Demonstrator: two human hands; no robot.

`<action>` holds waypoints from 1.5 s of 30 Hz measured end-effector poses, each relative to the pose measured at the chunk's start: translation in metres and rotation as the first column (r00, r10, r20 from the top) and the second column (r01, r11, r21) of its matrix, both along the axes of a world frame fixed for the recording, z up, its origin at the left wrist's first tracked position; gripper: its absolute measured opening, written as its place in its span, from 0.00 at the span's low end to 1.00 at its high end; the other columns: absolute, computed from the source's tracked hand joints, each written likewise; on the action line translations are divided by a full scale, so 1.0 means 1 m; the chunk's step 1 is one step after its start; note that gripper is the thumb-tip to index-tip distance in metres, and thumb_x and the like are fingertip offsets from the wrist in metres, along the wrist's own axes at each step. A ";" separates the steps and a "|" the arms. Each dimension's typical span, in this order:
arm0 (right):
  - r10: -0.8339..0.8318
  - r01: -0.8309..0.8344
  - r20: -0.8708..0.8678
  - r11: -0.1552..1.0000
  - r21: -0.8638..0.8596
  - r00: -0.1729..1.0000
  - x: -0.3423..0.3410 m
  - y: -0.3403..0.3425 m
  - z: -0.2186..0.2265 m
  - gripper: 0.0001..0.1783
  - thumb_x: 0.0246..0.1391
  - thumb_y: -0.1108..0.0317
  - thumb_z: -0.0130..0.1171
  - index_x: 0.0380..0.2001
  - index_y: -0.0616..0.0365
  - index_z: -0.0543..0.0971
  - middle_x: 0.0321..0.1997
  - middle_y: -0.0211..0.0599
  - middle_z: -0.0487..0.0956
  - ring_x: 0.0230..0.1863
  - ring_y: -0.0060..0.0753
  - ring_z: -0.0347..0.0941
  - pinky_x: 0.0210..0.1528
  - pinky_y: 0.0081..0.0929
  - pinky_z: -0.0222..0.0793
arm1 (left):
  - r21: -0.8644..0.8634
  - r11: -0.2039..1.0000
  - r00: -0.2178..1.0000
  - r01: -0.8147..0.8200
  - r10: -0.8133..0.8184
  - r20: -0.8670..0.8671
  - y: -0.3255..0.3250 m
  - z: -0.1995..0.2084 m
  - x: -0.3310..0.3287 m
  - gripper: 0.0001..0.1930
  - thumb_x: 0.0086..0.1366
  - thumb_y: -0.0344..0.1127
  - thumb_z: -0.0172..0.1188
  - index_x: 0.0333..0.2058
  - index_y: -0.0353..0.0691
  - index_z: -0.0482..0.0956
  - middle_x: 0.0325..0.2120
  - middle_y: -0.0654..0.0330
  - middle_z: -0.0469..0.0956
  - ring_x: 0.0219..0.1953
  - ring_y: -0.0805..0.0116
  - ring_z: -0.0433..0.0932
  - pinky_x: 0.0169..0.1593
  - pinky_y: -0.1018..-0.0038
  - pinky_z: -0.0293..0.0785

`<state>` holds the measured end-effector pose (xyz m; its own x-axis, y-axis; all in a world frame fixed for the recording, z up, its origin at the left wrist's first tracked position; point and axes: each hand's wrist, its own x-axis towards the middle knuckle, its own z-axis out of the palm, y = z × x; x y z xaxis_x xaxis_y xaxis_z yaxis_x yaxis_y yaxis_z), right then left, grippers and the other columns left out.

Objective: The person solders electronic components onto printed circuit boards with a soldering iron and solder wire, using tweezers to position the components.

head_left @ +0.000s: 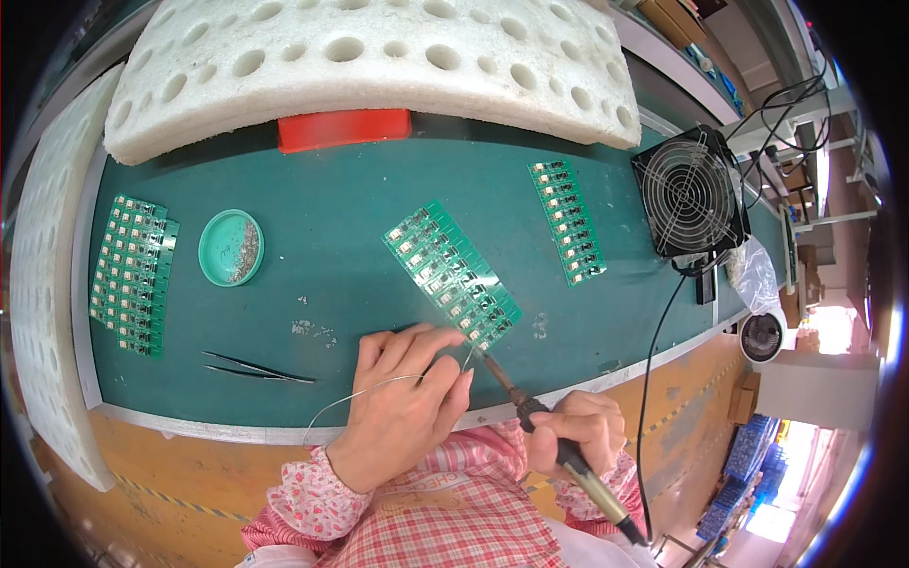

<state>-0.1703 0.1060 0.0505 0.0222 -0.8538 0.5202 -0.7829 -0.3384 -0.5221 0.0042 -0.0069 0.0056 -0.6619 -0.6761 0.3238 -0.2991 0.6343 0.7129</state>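
Note:
A green panel of small circuit boards point(452, 275) lies slanted on the green mat point(331, 208). My left hand point(402, 402) rests on the mat just below the panel's near end and pinches a thin solder wire point(365, 390) that loops to the left. My right hand point(578, 431) grips a soldering iron point(540, 421) by its handle. The iron's tip and the wire's end meet at the panel's lower corner point(478, 348).
Black tweezers point(256, 369) lie left of my left hand. A round green dish point(230, 248), a stack of green boards point(133, 275), a narrow board strip point(568, 220), a black fan point(689, 192), white perforated foam point(369, 57) and a red block point(344, 128) surround them.

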 end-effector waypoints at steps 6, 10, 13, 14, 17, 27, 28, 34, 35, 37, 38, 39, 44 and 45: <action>-0.114 0.114 -0.011 0.993 0.008 0.993 -0.005 -0.001 0.001 0.12 0.47 0.79 0.66 0.34 0.61 0.74 0.18 0.32 0.77 0.14 0.31 0.72 0.17 0.28 0.67 | -0.059 0.998 0.999 -0.017 0.019 0.033 -0.006 0.001 -0.004 0.09 0.54 0.28 0.67 0.26 0.40 0.73 0.45 0.61 0.79 0.47 0.57 0.77 0.49 0.60 0.65; -0.086 0.086 0.033 0.996 0.025 0.996 -0.005 -0.008 0.000 0.12 0.47 0.79 0.66 0.34 0.61 0.74 0.19 0.33 0.78 0.14 0.31 0.72 0.18 0.28 0.67 | -0.067 0.997 0.998 -0.034 0.037 0.043 -0.007 -0.002 -0.007 0.09 0.52 0.28 0.67 0.27 0.39 0.74 0.45 0.62 0.78 0.47 0.58 0.77 0.48 0.60 0.65; -0.068 0.067 0.060 0.998 0.010 0.996 -0.004 -0.014 -0.004 0.12 0.47 0.79 0.66 0.34 0.61 0.74 0.18 0.32 0.77 0.14 0.31 0.72 0.18 0.28 0.67 | -0.068 0.997 0.998 -0.044 0.046 0.037 -0.008 -0.003 -0.007 0.09 0.52 0.27 0.68 0.27 0.38 0.75 0.45 0.62 0.78 0.46 0.58 0.76 0.48 0.60 0.65; -0.058 0.057 0.066 0.998 0.016 0.996 -0.004 -0.015 -0.005 0.12 0.46 0.79 0.66 0.34 0.61 0.75 0.18 0.32 0.76 0.14 0.31 0.72 0.18 0.27 0.67 | -0.066 0.997 0.998 -0.042 0.044 0.036 -0.008 -0.003 -0.007 0.08 0.52 0.27 0.68 0.27 0.39 0.75 0.45 0.62 0.78 0.46 0.58 0.76 0.48 0.60 0.65; -0.055 0.053 0.067 0.998 0.029 0.996 -0.004 -0.017 -0.006 0.12 0.46 0.79 0.67 0.34 0.61 0.76 0.17 0.31 0.75 0.14 0.31 0.72 0.18 0.27 0.67 | -0.060 0.997 0.998 -0.040 0.043 0.045 -0.008 -0.004 -0.008 0.08 0.52 0.28 0.68 0.27 0.39 0.75 0.45 0.62 0.78 0.46 0.58 0.76 0.49 0.60 0.65; -0.021 0.021 0.026 1.000 0.006 0.999 -0.001 -0.020 -0.010 0.10 0.45 0.78 0.68 0.32 0.62 0.78 0.15 0.28 0.72 0.12 0.28 0.68 0.16 0.25 0.63 | -0.061 0.997 0.996 -0.037 0.042 0.075 -0.008 -0.003 -0.008 0.08 0.52 0.28 0.68 0.27 0.39 0.75 0.45 0.63 0.77 0.47 0.59 0.76 0.49 0.61 0.64; -0.020 0.020 0.028 1.000 0.006 0.999 0.000 -0.020 -0.011 0.10 0.45 0.78 0.68 0.32 0.62 0.78 0.15 0.28 0.72 0.12 0.28 0.68 0.16 0.25 0.63 | -0.064 0.997 0.996 -0.040 0.045 0.079 -0.008 -0.004 -0.007 0.08 0.52 0.28 0.67 0.27 0.39 0.75 0.45 0.63 0.77 0.47 0.59 0.76 0.49 0.61 0.64; 0.027 -0.031 -0.104 0.999 -0.037 0.994 0.005 -0.017 -0.014 0.09 0.48 0.75 0.67 0.32 0.62 0.77 0.14 0.27 0.71 0.11 0.26 0.66 0.14 0.24 0.60 | -0.073 0.997 0.997 -0.027 0.032 0.066 -0.009 -0.003 -0.007 0.09 0.52 0.28 0.68 0.28 0.39 0.75 0.45 0.62 0.77 0.47 0.59 0.76 0.49 0.61 0.65; 0.021 -0.025 -0.115 0.999 -0.036 0.993 0.005 -0.017 -0.013 0.09 0.48 0.75 0.67 0.32 0.62 0.77 0.14 0.27 0.71 0.11 0.26 0.66 0.14 0.24 0.60 | -0.084 0.996 0.998 -0.014 0.019 0.062 -0.009 -0.002 -0.006 0.10 0.52 0.28 0.68 0.29 0.39 0.74 0.44 0.60 0.76 0.47 0.59 0.76 0.49 0.61 0.66; 0.016 -0.021 -0.124 0.999 -0.036 0.992 0.005 -0.016 -0.012 0.09 0.48 0.76 0.67 0.32 0.62 0.77 0.14 0.26 0.71 0.11 0.25 0.66 0.14 0.23 0.60 | -0.074 0.997 0.998 -0.009 0.013 0.060 -0.010 -0.001 -0.003 0.09 0.52 0.29 0.68 0.29 0.39 0.74 0.44 0.60 0.76 0.47 0.58 0.76 0.50 0.60 0.66; 0.010 -0.012 -0.055 1.000 -0.026 0.998 0.003 -0.015 -0.011 0.09 0.48 0.76 0.67 0.32 0.62 0.77 0.15 0.27 0.71 0.11 0.26 0.67 0.15 0.24 0.61 | -0.064 0.998 0.998 -0.003 0.006 0.058 -0.011 0.000 -0.003 0.09 0.52 0.29 0.68 0.29 0.39 0.74 0.44 0.59 0.76 0.47 0.58 0.76 0.50 0.60 0.66; 0.006 -0.006 0.015 1.000 -0.016 1.000 0.003 -0.014 -0.010 0.09 0.48 0.77 0.67 0.32 0.62 0.77 0.15 0.27 0.72 0.12 0.27 0.67 0.15 0.24 0.62 | -0.065 0.998 0.998 -0.006 0.010 0.058 -0.011 0.001 -0.001 0.09 0.52 0.29 0.68 0.29 0.39 0.74 0.44 0.59 0.76 0.47 0.58 0.76 0.50 0.60 0.66; -0.099 0.098 0.015 0.995 0.030 0.995 0.002 -0.015 0.001 0.11 0.57 0.67 0.62 0.28 0.59 0.72 0.14 0.30 0.74 0.11 0.27 0.68 0.18 0.28 0.65 | -0.105 0.994 0.995 -0.039 0.048 0.089 -0.016 0.003 0.000 0.09 0.53 0.29 0.67 0.29 0.38 0.74 0.44 0.57 0.76 0.48 0.57 0.76 0.51 0.59 0.67; -0.086 0.085 0.053 0.996 0.033 0.995 -0.002 -0.014 0.000 0.08 0.52 0.73 0.64 0.31 0.60 0.73 0.15 0.32 0.75 0.12 0.29 0.70 0.18 0.28 0.66 | -0.106 0.993 0.995 -0.042 0.052 0.090 -0.016 0.003 0.000 0.09 0.53 0.29 0.67 0.29 0.38 0.74 0.44 0.57 0.76 0.48 0.57 0.76 0.51 0.59 0.67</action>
